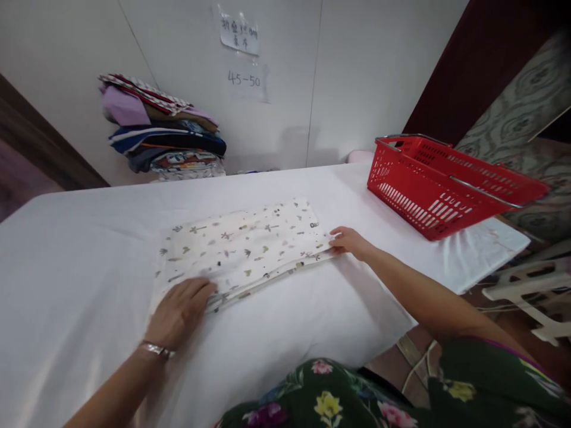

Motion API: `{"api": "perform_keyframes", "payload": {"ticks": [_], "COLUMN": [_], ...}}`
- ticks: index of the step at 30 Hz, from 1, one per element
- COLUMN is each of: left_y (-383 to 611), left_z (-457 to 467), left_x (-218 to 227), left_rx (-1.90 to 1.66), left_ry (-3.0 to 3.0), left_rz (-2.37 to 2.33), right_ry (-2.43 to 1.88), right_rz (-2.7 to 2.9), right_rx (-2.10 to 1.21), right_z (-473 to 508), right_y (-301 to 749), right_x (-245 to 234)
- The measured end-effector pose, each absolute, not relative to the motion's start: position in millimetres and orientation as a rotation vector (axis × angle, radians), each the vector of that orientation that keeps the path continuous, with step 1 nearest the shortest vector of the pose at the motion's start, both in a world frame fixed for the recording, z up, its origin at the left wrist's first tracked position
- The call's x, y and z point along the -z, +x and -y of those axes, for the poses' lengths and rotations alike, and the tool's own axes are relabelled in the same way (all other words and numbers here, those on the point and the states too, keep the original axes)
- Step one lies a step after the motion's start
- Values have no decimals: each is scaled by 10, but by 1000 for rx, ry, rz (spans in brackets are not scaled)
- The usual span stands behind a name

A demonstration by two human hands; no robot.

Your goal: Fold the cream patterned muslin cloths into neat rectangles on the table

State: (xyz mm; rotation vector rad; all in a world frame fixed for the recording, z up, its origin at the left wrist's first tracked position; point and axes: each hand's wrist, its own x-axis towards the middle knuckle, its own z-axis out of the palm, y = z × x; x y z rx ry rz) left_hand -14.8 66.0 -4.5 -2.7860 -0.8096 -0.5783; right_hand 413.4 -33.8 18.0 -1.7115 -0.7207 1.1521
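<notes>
A white cloth (250,241) with small printed palms, leaves and hearts lies folded in a long rectangle on the white-covered table (285,339). Its near edge shows several layers. My left hand (181,309), with a silver bracelet at the wrist, holds the near left corner, fingers close together and their tips partly hidden by the fabric. At the near right corner, my right hand (350,242) pinches the cloth edge between thumb and fingers.
A red plastic basket (419,190) with metal handles stands at the table's right end. Behind the table's far edge, a tall stack of folded fabrics (167,134) rests against the wall. A white plastic stool (530,291) is at the right, beside cables on the floor.
</notes>
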Motion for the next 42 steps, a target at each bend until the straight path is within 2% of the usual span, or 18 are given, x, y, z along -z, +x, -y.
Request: {"api": "perform_keyframes", "payload": {"ticks": [4, 18, 25, 32, 42], "left_y": [-200, -498, -635, -710, -742], "left_z": [-557, -470, -355, -292, -122], "left_x": [182, 101, -63, 71, 71], "left_rx": [568, 562, 639, 599, 433], "left_ry": [-2834, -2637, -2445, -2592, -2672], "left_rz": [882, 968, 1048, 1097, 1548], "right_ry": [-1840, -2163, -2113, -2064, -1942], "right_rz": [723, 919, 901, 764, 651], "right_rx": [-1207, -1341, -1321, -1341, -1561], "right_z": [426, 478, 447, 462, 541], "right_y": [4160, 4126, 4136, 4124, 4206], "right_x": [-59, -124, -123, -109, -84]}}
